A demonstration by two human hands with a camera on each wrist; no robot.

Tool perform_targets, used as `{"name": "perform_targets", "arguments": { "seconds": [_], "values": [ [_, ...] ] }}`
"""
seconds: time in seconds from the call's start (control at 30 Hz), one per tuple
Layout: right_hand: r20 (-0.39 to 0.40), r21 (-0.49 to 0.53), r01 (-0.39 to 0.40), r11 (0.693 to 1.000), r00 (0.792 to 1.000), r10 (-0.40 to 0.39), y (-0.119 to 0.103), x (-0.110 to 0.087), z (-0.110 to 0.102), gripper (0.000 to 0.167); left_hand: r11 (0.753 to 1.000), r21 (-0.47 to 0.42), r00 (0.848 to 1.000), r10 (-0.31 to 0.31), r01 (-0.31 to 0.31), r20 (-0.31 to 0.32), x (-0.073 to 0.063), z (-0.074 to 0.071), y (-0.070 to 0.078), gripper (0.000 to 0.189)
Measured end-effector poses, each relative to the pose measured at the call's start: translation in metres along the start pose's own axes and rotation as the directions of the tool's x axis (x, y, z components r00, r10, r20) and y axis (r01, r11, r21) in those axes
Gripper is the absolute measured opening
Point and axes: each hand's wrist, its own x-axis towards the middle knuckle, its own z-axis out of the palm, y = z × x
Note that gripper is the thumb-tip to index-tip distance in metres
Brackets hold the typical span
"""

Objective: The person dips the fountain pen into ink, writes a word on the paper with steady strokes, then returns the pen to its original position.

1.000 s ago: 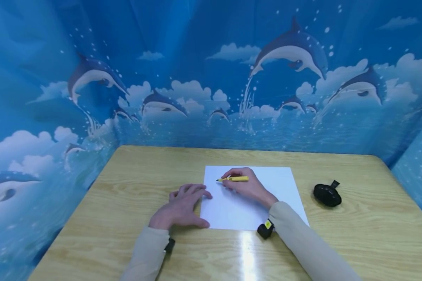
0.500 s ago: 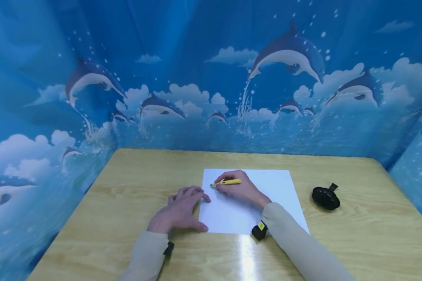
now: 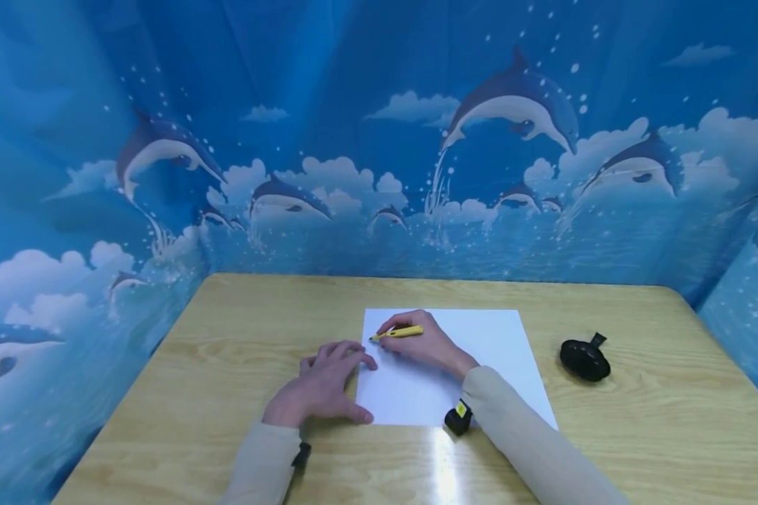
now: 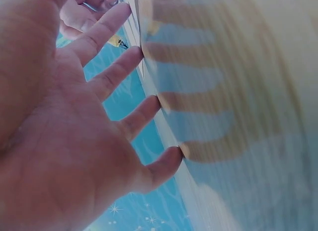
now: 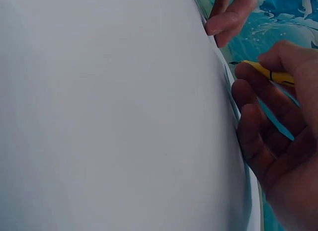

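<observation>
A white sheet of paper lies on the wooden table. My right hand rests on the sheet's upper left part and grips a yellow pen, tip pointing left near the paper's left edge. The pen also shows in the right wrist view, above the paper. My left hand lies flat with fingers spread, on the table at the sheet's left edge, fingertips touching the paper. In the left wrist view the left hand presses its fingertips on the surface.
A black round object with a small tab sits on the table right of the paper. Blue dolphin-print curtains enclose the table at the back and both sides. A glare stripe lies on the near table edge.
My right hand has slid the pen leftward across the top of the paper, toward its left edge. The left hand has stayed in place.
</observation>
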Motion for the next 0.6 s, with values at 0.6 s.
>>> {"name": "perform_targets", "arguments": {
  "seconds": [0.6],
  "values": [
    [0.009, -0.092, 0.015, 0.996, 1.0, -0.014, -0.002, 0.0021, 0.0011, 0.015, 1.0, -0.002, 1.0, -0.008, 0.008, 0.009, -0.0002, -0.0012, 0.0018, 0.069]
  ]
}}
